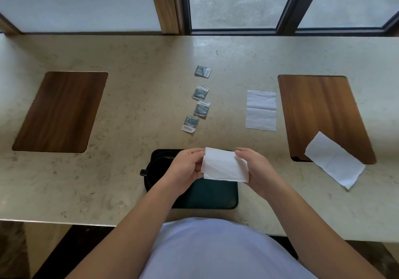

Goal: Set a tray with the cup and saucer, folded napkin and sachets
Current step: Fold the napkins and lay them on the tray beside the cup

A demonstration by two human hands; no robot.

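Observation:
A white paper napkin (224,166), folded over, is held above the dark green tray (211,194) near the counter's front edge. My left hand (185,168) pinches its left side and my right hand (257,168) pinches its right side. A black cup and saucer (155,166) stand on the tray's left part, mostly hidden under my left hand; the cup's handle sticks out to the left. Several grey sachets (200,99) lie in a loose column on the counter beyond the tray.
Two more white napkins lie to the right: one (261,110) flat on the stone counter, one (334,160) overlapping the corner of a wooden board (321,110). A second wooden panel (62,110) sits at the left. A window runs along the back.

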